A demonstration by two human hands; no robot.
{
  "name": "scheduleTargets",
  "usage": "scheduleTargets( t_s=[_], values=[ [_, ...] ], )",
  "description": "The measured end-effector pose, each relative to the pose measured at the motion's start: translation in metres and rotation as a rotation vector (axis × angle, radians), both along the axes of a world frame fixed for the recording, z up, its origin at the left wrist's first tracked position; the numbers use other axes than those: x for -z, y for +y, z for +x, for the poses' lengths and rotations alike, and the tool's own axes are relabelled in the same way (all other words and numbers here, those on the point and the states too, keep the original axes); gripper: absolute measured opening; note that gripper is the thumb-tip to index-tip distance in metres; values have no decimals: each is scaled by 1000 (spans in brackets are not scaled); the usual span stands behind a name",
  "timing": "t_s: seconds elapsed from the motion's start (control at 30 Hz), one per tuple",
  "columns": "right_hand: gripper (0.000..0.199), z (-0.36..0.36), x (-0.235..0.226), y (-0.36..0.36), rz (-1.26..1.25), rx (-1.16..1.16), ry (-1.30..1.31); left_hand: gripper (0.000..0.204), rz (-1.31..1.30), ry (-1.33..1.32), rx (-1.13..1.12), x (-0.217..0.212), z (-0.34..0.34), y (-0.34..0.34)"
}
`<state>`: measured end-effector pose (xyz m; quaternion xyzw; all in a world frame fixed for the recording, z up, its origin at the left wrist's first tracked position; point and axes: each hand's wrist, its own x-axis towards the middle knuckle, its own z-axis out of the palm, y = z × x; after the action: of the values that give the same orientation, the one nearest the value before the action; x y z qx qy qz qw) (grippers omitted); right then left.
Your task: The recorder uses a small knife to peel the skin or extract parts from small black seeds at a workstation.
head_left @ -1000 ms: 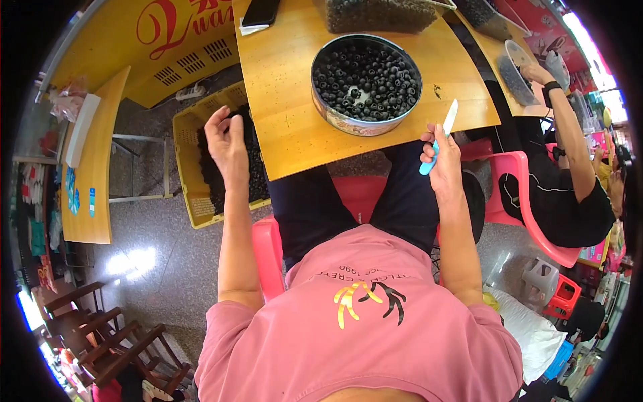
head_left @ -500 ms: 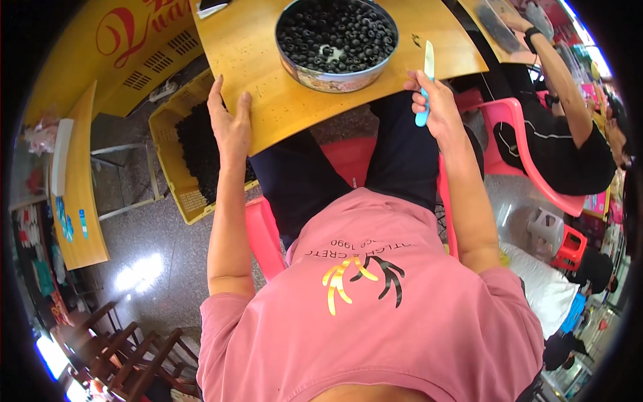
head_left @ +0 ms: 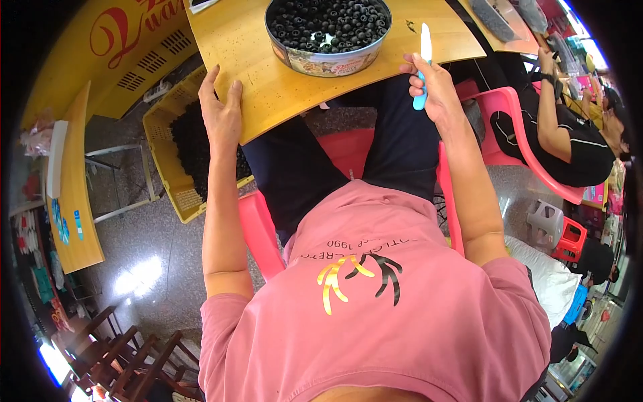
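My right hand (head_left: 432,84) is wrapped round the light blue handle of a small knife (head_left: 426,47), its pale blade pointing up and away from me over the table's front edge. My left hand (head_left: 222,115) is at the left corner of the yellow wooden table (head_left: 268,100), thumb and fingers apart, holding nothing. Between the two, a round printed tin (head_left: 328,65) stands on the table. Small round black pieces (head_left: 348,23), many with a ring-like mark, fill it, and a pale patch shows among them; I cannot tell their exact kind.
Dark crumbs (head_left: 410,26) dot the tabletop. On the floor at left is a yellow crate (head_left: 164,144) of black matter. A second wooden table (head_left: 77,181) stands farther left. At right a person (head_left: 556,134) sits on a pink chair (head_left: 519,127), near stacked stools (head_left: 546,221).
My view has shifted slightly, so the table and tin sit higher in the picture. The person at right has drawn an arm back from their container. My grip on the knife is unchanged.
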<state>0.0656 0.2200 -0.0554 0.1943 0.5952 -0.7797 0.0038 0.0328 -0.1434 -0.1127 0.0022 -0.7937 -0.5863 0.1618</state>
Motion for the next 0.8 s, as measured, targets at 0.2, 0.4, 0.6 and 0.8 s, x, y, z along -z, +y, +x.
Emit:
scheduleTargets(
  t_s=[0.2,0.4,0.6,0.8],
  values=[
    [30,-2,3,0,-11,-16,20,48,-34,26,-2,1,-1,-2],
    [32,-2,12,3,-34,-16,24,43,-100,54,-18,1,-1,0],
    [33,-3,9,1,-24,-19,-11,43,-92,45,-15,0,1,1],
    [32,0,9,0,-33,-3,-6,42,-137,60,-28,-3,4,1]
  ],
)
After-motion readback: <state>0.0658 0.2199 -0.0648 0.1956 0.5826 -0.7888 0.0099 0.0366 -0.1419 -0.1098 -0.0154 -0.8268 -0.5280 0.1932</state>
